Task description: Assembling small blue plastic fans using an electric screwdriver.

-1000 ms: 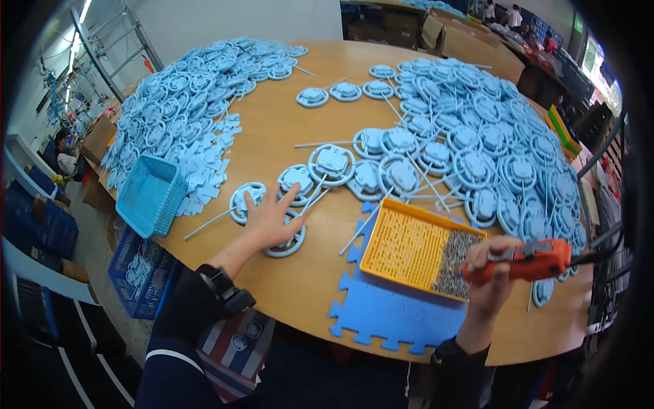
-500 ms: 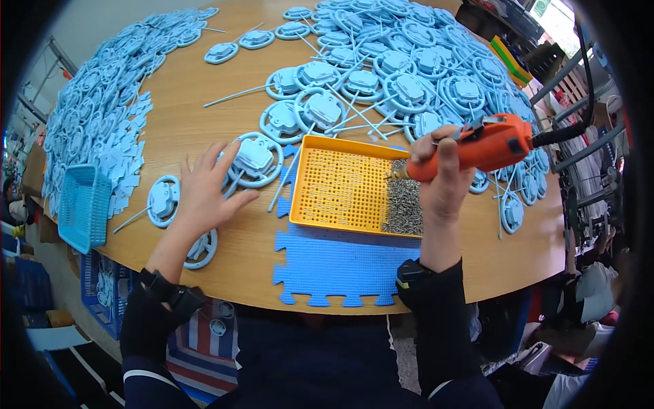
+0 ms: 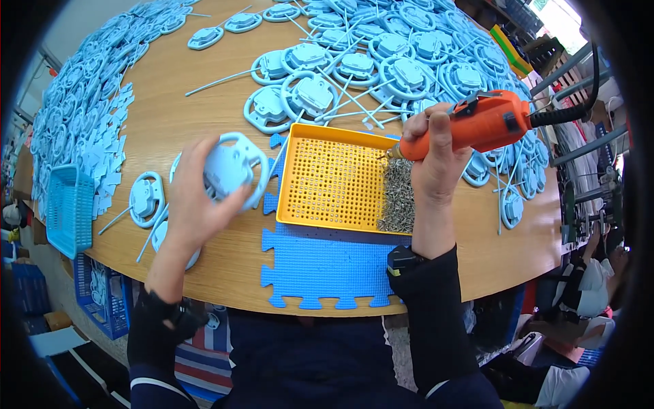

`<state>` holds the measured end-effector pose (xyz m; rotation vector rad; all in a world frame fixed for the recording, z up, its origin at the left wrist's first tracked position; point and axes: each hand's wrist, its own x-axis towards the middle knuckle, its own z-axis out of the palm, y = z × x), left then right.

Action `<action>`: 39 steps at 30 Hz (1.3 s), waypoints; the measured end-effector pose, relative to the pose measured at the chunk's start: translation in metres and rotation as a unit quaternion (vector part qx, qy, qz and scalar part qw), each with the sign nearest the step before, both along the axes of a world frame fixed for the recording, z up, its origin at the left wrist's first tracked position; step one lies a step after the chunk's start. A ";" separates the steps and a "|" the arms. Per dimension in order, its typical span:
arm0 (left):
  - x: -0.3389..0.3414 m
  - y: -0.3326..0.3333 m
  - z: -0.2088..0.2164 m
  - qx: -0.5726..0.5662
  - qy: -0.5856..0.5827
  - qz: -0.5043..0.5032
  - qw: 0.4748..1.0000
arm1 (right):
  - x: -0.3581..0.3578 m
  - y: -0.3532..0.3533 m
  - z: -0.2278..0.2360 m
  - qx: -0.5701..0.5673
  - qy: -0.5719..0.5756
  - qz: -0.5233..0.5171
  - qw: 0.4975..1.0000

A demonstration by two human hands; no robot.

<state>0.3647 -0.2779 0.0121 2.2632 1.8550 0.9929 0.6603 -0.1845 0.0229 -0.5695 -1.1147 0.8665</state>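
Observation:
My left hand [image 3: 196, 198] is closed on a light blue plastic wheel-shaped part [image 3: 230, 168], which has a ring and a solid centre. It is lifted and tilted to the left of a yellow perforated tray [image 3: 332, 184]. In my right hand [image 3: 437, 153] is an orange electric screwdriver [image 3: 492, 123], its tip pointing left over the tray. Many small screws [image 3: 396, 198] lie heaped along the tray's right side. Under the tray's near edge shows a blue foam mat [image 3: 330, 269]. Beside my left forearm lie more wheel-shaped parts [image 3: 146, 199].
A large pile of light blue wheel-shaped parts [image 3: 409, 75] covers the far right of the wooden table [image 3: 225, 51]. Another heap [image 3: 75, 102] lies far left, near a light blue basket [image 3: 70, 211]. The screwdriver's black cable [image 3: 562, 116] runs off right.
My left hand has closed on the wheel-shaped part and raised it off the table, moving slightly left. The screwdriver stays in my right hand, shifted a little left and up.

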 end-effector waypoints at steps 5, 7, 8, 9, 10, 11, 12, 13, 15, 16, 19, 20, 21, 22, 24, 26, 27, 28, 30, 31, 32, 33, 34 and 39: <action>0.025 -0.068 0.011 -0.064 -0.073 -0.148 0.984 | -0.002 0.001 0.000 -0.022 0.001 0.010 1.000; 0.041 -0.085 0.005 -0.091 -0.097 -0.191 0.973 | -0.004 0.000 0.000 -0.026 -0.001 0.017 1.000; 0.047 -0.089 0.001 -0.101 -0.080 -0.207 0.970 | -0.004 0.000 0.001 -0.024 0.000 0.016 1.000; 0.054 -0.091 -0.004 -0.110 -0.083 -0.217 0.966 | -0.005 -0.001 0.002 -0.023 0.001 0.015 1.000; 0.061 -0.092 -0.009 -0.119 -0.087 -0.228 0.962 | -0.005 -0.001 0.002 -0.022 0.000 0.015 1.000; 0.067 -0.092 -0.009 -0.118 -0.088 -0.228 0.963 | -0.005 -0.002 0.001 -0.020 0.000 0.009 1.000; 0.073 -0.092 -0.008 -0.135 -0.038 -0.218 0.966 | -0.006 -0.002 0.000 -0.017 0.000 0.002 1.000; 0.078 -0.091 -0.006 -0.151 0.013 -0.208 0.966 | -0.005 -0.002 0.001 -0.015 0.000 0.003 1.000; 0.085 -0.093 -0.001 -0.158 0.034 -0.194 0.968 | -0.002 -0.005 0.004 -0.012 -0.017 -0.002 1.000; 0.086 -0.094 0.000 -0.167 0.056 -0.178 0.968 | -0.003 -0.007 0.007 -0.011 -0.017 0.000 1.000; 0.091 -0.097 0.001 -0.160 0.047 -0.147 0.975 | 0.001 -0.022 0.028 0.020 -0.017 -0.004 1.000; 0.092 -0.101 -0.001 -0.154 0.035 -0.133 0.978 | 0.000 -0.035 0.040 0.013 -0.018 -0.001 1.000; 0.095 -0.099 -0.007 -0.141 0.040 -0.122 0.982 | -0.001 -0.048 0.053 0.010 -0.007 0.019 1.000; 0.095 -0.099 -0.013 -0.134 0.016 -0.106 0.985 | -0.006 -0.064 0.058 0.004 0.005 0.041 0.999; 0.099 -0.098 -0.014 -0.106 0.014 -0.095 0.990 | -0.012 -0.093 0.057 -0.014 -0.014 0.086 0.996; 0.102 -0.097 -0.016 -0.103 0.010 -0.087 0.991 | -0.017 -0.118 0.053 -0.023 -0.038 0.131 0.990; 0.103 -0.096 -0.018 -0.096 0.010 -0.078 0.992 | -0.022 -0.128 0.046 -0.042 -0.050 0.150 0.987; 0.104 -0.097 -0.019 -0.097 0.007 -0.078 0.992 | -0.025 -0.136 0.041 -0.059 -0.063 0.165 0.982; 0.105 -0.098 -0.021 -0.087 0.005 -0.073 0.993 | -0.027 -0.144 0.034 -0.064 -0.069 0.174 0.980; 0.104 -0.099 -0.020 -0.088 0.003 -0.073 0.993 | -0.028 -0.147 0.032 -0.067 -0.073 0.182 0.978; 0.104 -0.099 -0.020 -0.093 0.002 -0.074 0.993 | -0.029 -0.149 0.031 -0.068 -0.075 0.182 0.978; 0.103 -0.101 -0.019 -0.098 0.002 -0.076 0.992 | -0.031 -0.150 0.030 -0.067 -0.081 0.181 0.978; 0.103 -0.101 -0.019 -0.097 0.000 -0.076 0.992 | -0.031 -0.150 0.030 -0.067 -0.088 0.178 0.978; 0.102 -0.104 -0.020 -0.098 0.002 -0.075 0.992 | -0.038 -0.154 0.032 -0.071 -0.116 0.159 0.978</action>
